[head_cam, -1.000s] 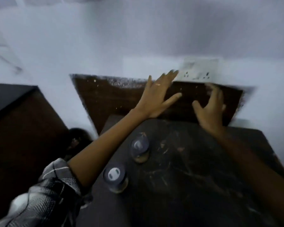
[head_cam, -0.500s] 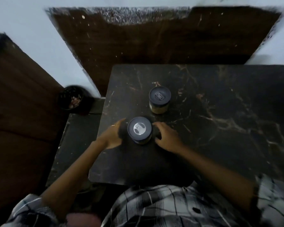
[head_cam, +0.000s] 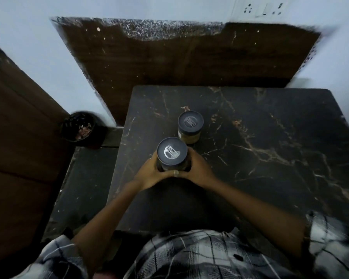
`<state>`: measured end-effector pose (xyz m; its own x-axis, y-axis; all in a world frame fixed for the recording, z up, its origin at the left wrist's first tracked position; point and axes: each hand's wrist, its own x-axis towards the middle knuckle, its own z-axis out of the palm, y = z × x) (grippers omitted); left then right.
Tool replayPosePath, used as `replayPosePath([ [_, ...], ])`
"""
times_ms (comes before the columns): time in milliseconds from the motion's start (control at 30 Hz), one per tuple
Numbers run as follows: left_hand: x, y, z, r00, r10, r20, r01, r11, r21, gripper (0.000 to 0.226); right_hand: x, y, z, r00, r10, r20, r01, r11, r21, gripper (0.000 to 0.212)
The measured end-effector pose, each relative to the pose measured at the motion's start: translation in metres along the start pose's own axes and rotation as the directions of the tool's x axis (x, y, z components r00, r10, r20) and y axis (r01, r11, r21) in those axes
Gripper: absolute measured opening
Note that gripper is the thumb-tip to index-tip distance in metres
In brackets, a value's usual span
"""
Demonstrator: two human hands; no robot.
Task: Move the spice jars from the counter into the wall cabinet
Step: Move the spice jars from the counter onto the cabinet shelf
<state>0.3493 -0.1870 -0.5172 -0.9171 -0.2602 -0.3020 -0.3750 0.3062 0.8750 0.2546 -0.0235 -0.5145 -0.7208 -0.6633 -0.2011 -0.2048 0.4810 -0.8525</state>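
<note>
Dark marble, veined with pale streaks, is carrying both spice jars on the counter (head_cam: 270,158), and we are working at its near left part. We are cupping the near jar (head_cam: 172,154) with both palms: our left hand (head_cam: 149,172) is wrapping its left side and our right hand (head_cam: 197,170) its right, the fingers pressing in around the glass and meeting at the near side. Gripping from both sides below the lid is, we judge, keeping the jar upright and steady for a lift. Whether it is already off the stone we cannot tell.

Just beyond, the far jar (head_cam: 190,127) is standing untouched, close behind the one in our hands. Its dark lid is on, and a yellowish-tan powder is showing through the glass beneath it. The near jar's contents are hidden by our fingers and its grey lid.

Off the counter's left edge, a dark round bowl (head_cam: 78,125) is sitting lower down with some reddish scraps inside; what they are we cannot make out.

No wall cabinet is showing itself clearly, so we are judging the task barely begun: one jar in hand, one waiting, and a reach upward needed.
</note>
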Motion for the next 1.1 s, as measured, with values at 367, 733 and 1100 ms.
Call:
replayPosePath([
  [367, 0.049, 0.171, -0.007, 0.948, 0.289, -0.135, -0.302, 0.949, -0.088, 0.077, 0.006, -0.083, -0.146, 0.899, -0.28, -0.338, 0.269, 0.96, -0.08, 0.081],
  [733, 0.085, 0.396, 0.003, 0.765, 0.544, -0.346, -0.621, 0.764, -0.172, 0.052, 0.014, -0.19, -0.296, 0.589, -0.476, -0.653, 0.583, 0.81, -0.065, 0.087],
  [1100, 0.065, 0.506, 0.041, 0.656, 0.659, -0.368, -0.711, 0.703, -0.01, 0.045, -0.008, -0.233, -0.362, 0.263, -0.597, -0.758, 0.554, 0.736, -0.388, 0.117],
])
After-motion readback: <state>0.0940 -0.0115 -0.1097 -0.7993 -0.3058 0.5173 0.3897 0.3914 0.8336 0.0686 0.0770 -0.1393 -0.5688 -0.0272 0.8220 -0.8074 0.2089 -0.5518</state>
